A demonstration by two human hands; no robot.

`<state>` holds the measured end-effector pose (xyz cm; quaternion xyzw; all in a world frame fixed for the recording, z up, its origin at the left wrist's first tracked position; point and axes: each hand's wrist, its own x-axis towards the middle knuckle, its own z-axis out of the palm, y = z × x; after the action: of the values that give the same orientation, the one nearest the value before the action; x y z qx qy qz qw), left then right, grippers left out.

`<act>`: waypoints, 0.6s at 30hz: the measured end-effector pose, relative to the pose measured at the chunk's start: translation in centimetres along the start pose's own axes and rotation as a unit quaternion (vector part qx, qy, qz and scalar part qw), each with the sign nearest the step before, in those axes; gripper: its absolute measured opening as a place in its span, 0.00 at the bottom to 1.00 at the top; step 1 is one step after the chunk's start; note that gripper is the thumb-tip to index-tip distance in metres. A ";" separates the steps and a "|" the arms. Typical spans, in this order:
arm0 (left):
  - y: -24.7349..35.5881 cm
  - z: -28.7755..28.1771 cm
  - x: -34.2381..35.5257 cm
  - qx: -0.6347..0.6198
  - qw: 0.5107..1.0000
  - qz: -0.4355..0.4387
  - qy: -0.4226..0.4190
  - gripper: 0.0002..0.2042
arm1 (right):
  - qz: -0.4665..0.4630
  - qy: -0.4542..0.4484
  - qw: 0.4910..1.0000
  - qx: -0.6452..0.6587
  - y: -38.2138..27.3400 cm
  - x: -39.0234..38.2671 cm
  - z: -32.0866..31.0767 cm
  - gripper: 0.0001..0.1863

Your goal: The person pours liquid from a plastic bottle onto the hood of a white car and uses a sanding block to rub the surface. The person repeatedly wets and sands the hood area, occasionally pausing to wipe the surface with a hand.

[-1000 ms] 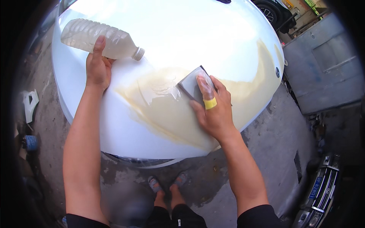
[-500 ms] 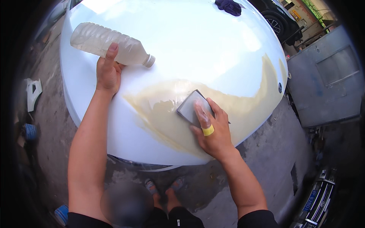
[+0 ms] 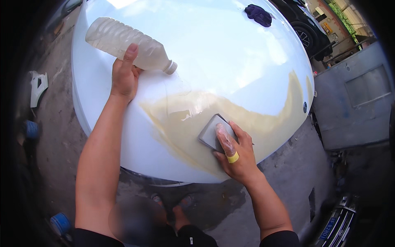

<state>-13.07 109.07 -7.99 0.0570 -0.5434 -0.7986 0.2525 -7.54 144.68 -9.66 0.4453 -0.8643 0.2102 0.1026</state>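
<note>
My left hand (image 3: 123, 78) grips a clear plastic bottle (image 3: 123, 41) of cloudy liquid, tilted with its neck pointing down to the right, a thin wet trickle below it. The bottle is over a white car hood (image 3: 177, 29), which carries a curving beige, sanded-looking patch (image 3: 271, 117) with wet spots. My right hand (image 3: 236, 152) is closed on a grey sanding pad (image 3: 210, 131), resting flat on that patch near the hood's front edge. One finger is wrapped in clear film with yellow tape round its base.
A dark cloth (image 3: 258, 15) lies on the far part of the hood. Around it are a dark car's wheel (image 3: 303, 38), a grey metal panel (image 3: 349, 115), a white plastic part (image 3: 39, 86) on the stained floor, blue cans (image 3: 60, 223) at left and a chrome-trimmed bumper (image 3: 341, 224) at lower right.
My right hand and the pad have slid toward the hood's near edge. The view has shifted, bringing the dark cloth fully in. My left hand still holds the tilted bottle.
</note>
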 end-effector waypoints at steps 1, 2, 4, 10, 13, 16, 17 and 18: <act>0.0 0.2 0.0 -0.004 1.000 0.007 -0.004 0.34 | -0.002 -0.006 1.000 0.005 -0.2 -0.9 -0.3 0.41; 0.0 0.3 0.0 -0.008 1.000 0.014 -0.007 0.34 | -0.003 -0.011 1.000 0.004 0.3 -0.5 0.1 0.41; -0.5 0.6 0.2 -0.016 1.000 0.018 -0.012 0.33 | 0.001 -0.020 1.000 -0.005 1.0 2.1 -0.2 0.41; -0.6 0.1 0.2 -0.013 1.000 0.011 -0.003 0.33 | 0.017 -0.014 1.000 0.000 1.0 12.0 1.1 0.43; 0.0 0.0 -0.1 -0.018 1.000 0.021 0.006 0.32 | -0.036 -0.033 0.999 0.008 0.6 3.5 -0.4 0.43; -0.3 0.2 -0.3 -0.025 0.999 0.030 -0.018 0.30 | -0.046 -0.029 0.999 0.007 1.1 1.7 -0.2 0.43; -0.4 0.1 -0.2 -0.027 0.999 0.029 -0.021 0.30 | -0.047 -0.031 0.998 0.002 1.3 2.1 -0.1 0.44; -0.7 0.4 -0.1 -0.032 0.999 0.027 -0.031 0.29 | -0.028 -0.055 0.998 -0.006 1.1 5.2 -0.5 0.42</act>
<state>-13.37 109.66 -8.42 0.0094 -0.5269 -0.8095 0.2589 -11.44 141.64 -7.63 0.4798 -0.8569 0.1773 0.0636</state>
